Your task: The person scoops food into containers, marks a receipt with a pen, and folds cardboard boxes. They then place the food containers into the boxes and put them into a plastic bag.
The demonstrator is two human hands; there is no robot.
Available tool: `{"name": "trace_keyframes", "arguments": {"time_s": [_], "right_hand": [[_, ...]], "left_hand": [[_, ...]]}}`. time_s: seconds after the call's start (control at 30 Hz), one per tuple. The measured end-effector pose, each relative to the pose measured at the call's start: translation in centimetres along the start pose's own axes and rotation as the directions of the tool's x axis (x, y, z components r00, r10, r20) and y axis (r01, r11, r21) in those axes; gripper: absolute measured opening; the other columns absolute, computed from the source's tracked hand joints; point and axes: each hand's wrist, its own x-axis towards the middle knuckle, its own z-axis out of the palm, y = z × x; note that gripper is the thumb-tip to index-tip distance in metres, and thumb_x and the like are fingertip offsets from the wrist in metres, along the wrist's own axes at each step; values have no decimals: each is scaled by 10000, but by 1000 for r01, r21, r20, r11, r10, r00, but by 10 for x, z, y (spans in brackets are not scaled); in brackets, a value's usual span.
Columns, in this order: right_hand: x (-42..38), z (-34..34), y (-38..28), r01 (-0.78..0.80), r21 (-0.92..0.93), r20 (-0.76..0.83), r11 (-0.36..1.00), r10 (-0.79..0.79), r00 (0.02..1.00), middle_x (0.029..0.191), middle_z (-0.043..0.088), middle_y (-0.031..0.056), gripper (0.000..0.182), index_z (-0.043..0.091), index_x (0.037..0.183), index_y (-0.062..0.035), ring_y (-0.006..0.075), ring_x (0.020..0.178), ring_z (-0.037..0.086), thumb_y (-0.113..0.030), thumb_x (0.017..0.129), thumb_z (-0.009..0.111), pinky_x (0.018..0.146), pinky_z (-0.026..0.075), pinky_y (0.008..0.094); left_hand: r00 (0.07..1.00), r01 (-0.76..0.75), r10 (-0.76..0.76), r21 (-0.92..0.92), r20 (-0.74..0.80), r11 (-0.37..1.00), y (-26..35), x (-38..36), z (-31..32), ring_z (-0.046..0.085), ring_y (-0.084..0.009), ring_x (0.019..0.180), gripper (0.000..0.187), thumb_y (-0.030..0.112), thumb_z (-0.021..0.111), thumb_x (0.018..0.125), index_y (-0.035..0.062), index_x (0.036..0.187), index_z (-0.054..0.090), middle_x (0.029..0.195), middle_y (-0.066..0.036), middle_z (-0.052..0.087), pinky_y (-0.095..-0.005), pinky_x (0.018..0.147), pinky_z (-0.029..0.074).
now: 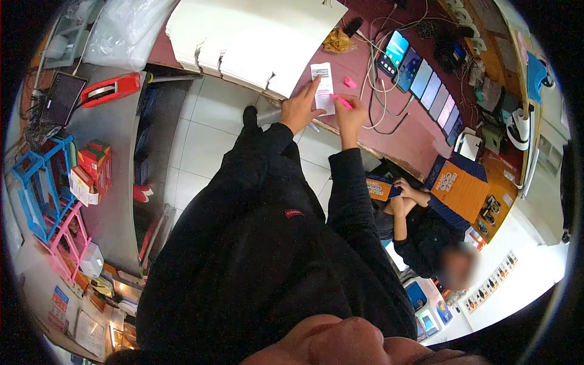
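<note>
A narrow white printed slip (324, 104) lies on the dark red tabletop near its front edge, with pink marking across its print. My left hand (297, 111) rests on the slip's left side, index finger and thumb spread apart. In my right hand (351, 120) is a pink highlighter (344, 103), its tip at the slip's right edge. Just beyond that hand, the highlighter's loose pink cap (349, 81) lies on the table.
Several phones (421, 80) stand in a row at the right, with tangled cables (380, 85) before them. Large white sheets (243, 36) overhang the table at the left. To my right, a seated person (420, 243) holds an orange and blue box (378, 188).
</note>
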Motion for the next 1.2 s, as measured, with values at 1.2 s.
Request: {"name": "trace_keyframes", "arguments": {"time_s": [1.2], "right_hand": [[-40,-11,-4,35,-122,-65,992,-44,997,627,647,98,242,680,834,19,134,533,609,-222,805,685,502,470,279]], "left_hand": [[994,-95,99,70,-54,993,-4,0,4,609,-329,961,1026,298,787,635,182,1443,166,1322,-136,453,-389,717,530]]}}
